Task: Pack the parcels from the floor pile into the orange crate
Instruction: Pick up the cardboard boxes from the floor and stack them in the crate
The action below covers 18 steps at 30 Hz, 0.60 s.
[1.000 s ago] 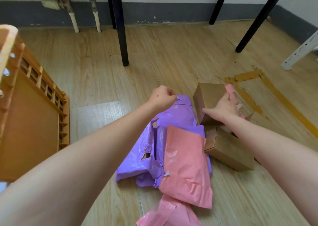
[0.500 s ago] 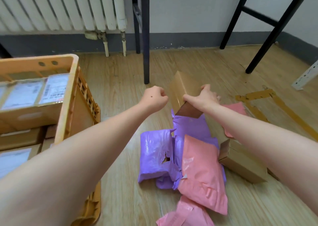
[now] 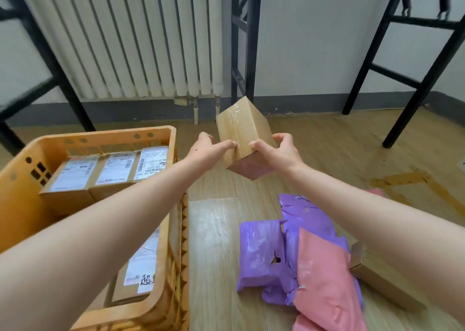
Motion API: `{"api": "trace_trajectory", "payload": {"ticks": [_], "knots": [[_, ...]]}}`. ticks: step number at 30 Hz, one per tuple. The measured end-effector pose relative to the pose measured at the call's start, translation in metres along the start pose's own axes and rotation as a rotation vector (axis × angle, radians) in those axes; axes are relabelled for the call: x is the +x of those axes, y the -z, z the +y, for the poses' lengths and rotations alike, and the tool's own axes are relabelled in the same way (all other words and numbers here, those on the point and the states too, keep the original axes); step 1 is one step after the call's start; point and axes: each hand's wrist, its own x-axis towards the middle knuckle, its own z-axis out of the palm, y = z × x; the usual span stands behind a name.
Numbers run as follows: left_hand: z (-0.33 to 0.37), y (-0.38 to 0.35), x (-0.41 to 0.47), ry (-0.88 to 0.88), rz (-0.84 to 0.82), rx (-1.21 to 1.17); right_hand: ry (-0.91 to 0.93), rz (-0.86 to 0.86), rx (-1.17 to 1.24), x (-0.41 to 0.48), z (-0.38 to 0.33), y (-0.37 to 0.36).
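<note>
A brown cardboard box [image 3: 242,126] sealed with clear tape hangs tilted in the air, just right of the orange crate [image 3: 103,136]. My left hand [image 3: 205,149] grips its left lower edge and my right hand [image 3: 278,150] grips its right lower corner. The crate stands on the floor at the left and holds several labelled cardboard parcels [image 3: 110,169]. On the floor at the lower right lies the pile: purple mailer bags [image 3: 261,250], a pink mailer bag [image 3: 324,283] on top of them, and another cardboard box [image 3: 380,280] partly hidden by my right forearm.
A white radiator [image 3: 130,36] hangs on the back wall. Black metal furniture legs [image 3: 242,41] stand behind the held box, with more legs [image 3: 425,79] at the right and left. Yellow tape marks [image 3: 412,179] cross the wooden floor at the right.
The cardboard box rose from the floor pile, first held by my right hand alone. My left hand has now taken hold of it too, and the view has swung up and left toward the crate.
</note>
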Motion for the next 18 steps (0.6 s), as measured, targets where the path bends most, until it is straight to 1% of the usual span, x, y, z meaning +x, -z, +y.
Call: {"api": "trace_trajectory", "payload": {"ticks": [2,4,6,10,13,16,18], "knots": [[-0.002,0.022,-0.003,0.107,-0.056,-0.191,0.0,-0.049,0.15,-0.009,-0.016,-0.009],[-0.005,0.044,-0.009,0.163,-0.128,-0.321,-0.046,-0.146,0.293,-0.015,-0.03,-0.021],[-0.009,0.063,-0.014,0.164,-0.174,-0.382,-0.074,-0.273,0.416,-0.023,-0.042,-0.033],[-0.011,0.1,-0.027,0.199,-0.169,-0.476,-0.092,-0.448,0.589,-0.041,-0.059,-0.064],[-0.018,0.135,-0.033,0.223,-0.14,-0.489,-0.127,-0.534,0.684,-0.054,-0.071,-0.091],[-0.031,0.168,-0.04,0.267,-0.099,-0.421,-0.095,-0.623,0.662,-0.061,-0.08,-0.116],[-0.038,0.181,-0.044,0.302,-0.048,-0.329,-0.062,-0.623,0.636,-0.062,-0.085,-0.127]]}}
